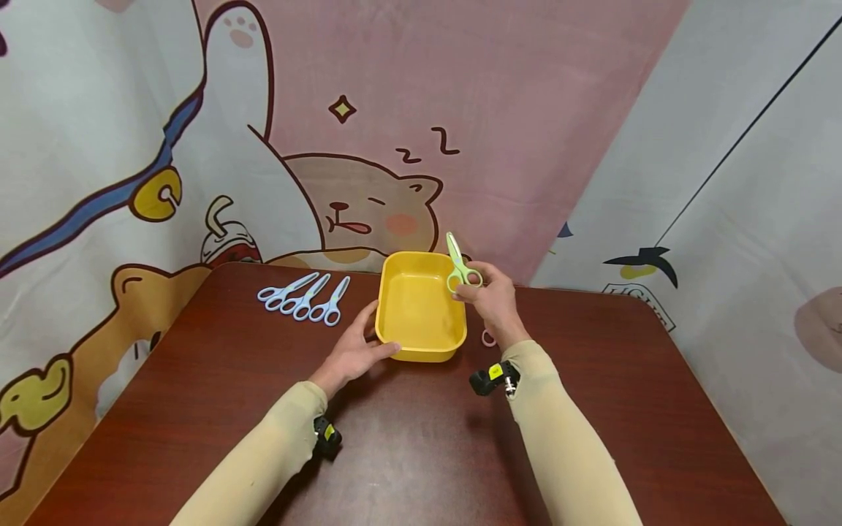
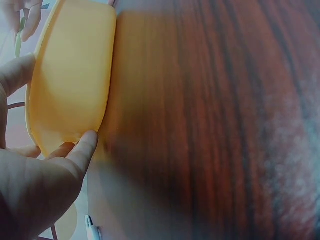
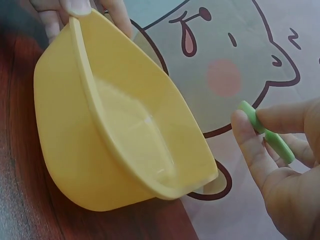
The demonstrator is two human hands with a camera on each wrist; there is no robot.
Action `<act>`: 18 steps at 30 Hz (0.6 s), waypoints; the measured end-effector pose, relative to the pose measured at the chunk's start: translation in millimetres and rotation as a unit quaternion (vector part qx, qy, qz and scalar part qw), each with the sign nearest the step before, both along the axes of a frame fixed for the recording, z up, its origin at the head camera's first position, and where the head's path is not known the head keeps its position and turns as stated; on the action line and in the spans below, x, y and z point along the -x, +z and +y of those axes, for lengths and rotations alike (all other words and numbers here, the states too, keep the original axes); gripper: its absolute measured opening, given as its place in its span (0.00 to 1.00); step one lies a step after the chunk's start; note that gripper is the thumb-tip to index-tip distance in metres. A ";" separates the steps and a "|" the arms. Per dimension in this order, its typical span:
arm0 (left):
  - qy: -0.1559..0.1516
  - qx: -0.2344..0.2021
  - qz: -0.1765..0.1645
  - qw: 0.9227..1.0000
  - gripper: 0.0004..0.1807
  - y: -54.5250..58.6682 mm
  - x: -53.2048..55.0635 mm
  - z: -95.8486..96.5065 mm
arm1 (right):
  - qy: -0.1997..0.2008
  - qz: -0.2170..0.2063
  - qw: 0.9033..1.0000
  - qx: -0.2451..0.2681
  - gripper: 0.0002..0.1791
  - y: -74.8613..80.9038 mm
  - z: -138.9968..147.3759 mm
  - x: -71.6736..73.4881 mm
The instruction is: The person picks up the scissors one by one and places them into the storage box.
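A yellow plastic tub [image 1: 421,310] stands at the middle of the table with nothing inside it. My left hand [image 1: 351,352] holds it by the near left corner, thumb at the rim and fingers along the outer left wall. Over the tub's right rim, my right hand [image 1: 495,301] pinches a pair of light green scissors [image 1: 458,261] by the handle loops, blades pointing up and away. In the right wrist view the green handle [image 3: 280,146] shows between thumb and fingers. A pink loop [image 1: 488,338] lies on the table, partly hidden by the right hand.
Three pairs of light blue scissors [image 1: 334,298] lie side by side on the dark wooden table [image 1: 408,438], left of the tub. Close behind the table's far edge hangs a cloth with cartoon animals [image 1: 368,197].
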State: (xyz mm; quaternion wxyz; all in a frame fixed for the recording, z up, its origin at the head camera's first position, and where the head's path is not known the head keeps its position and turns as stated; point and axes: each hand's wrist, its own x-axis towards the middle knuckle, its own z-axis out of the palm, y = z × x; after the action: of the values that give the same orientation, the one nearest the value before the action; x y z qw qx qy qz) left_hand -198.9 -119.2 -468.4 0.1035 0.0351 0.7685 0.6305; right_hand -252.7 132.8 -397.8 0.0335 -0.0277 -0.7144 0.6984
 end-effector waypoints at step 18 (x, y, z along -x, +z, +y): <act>0.008 -0.006 0.006 1.000 0.53 0.8 -1.0 2.4 | 0.006 -0.036 0.999 0.022 0.28 1.6 -17.0 8.8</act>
State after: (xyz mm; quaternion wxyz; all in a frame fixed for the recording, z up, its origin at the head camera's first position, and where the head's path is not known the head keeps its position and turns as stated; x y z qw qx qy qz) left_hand -197.9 -116.8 -467.5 0.0936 0.0339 0.7653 0.6359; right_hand -261.5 115.8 -396.2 0.0031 -0.0491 -0.6997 0.7128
